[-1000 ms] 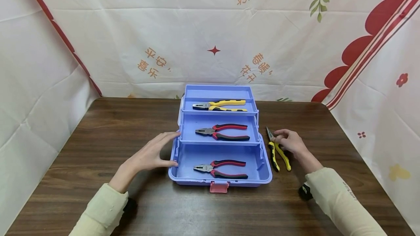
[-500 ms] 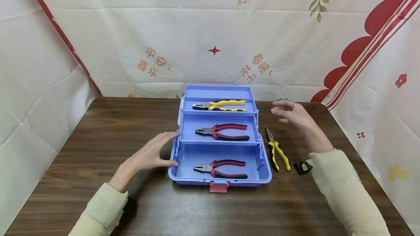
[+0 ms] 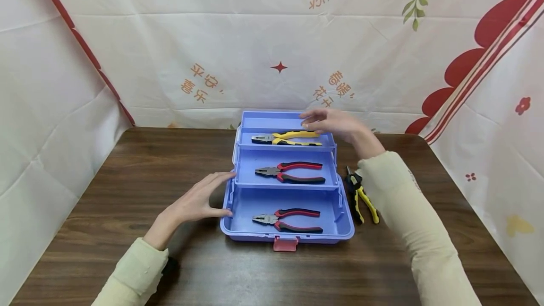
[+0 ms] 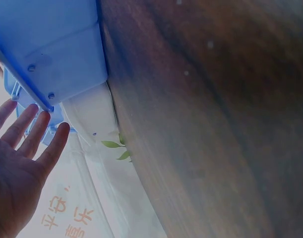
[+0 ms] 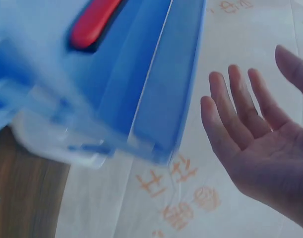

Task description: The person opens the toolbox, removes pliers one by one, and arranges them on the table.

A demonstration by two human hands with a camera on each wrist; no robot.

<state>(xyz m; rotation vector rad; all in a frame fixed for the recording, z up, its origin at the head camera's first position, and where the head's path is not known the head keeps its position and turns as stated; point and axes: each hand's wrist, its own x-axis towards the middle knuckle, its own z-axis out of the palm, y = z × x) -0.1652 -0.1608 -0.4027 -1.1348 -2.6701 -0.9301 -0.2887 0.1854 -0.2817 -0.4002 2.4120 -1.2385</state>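
A blue tiered toolbox [image 3: 331,238] stands unfolded on the table. Yellow-and-black pliers [image 3: 295,134] lie in its upper tray, red-and-black pliers [image 3: 293,173] in the middle tray, and another red-and-black pair [image 3: 293,219] in the bottom. My left hand [image 3: 193,202] rests at the box's left side, thumb and fingers spread; in the left wrist view its straight fingers reach the tray edge. Above the upper tray's right end hovers my right hand [image 3: 333,124], holding nothing; its fingers look extended in the right wrist view. Yellow-handled needle-nose pliers [image 3: 361,197] lie right of the box, partly covered by the wrist camera.
A red latch [image 3: 285,243] hangs at the box's front edge. White printed cloth [image 3: 148,60] walls in the back and sides of the dark wooden table [image 3: 221,277]. The transparent lid shows behind the box in the right wrist view.
My right hand has left the needle-nose pliers, risen, and swung left over the upper tray. Those pliers stayed on the table. The left hand keeps its place at the box.
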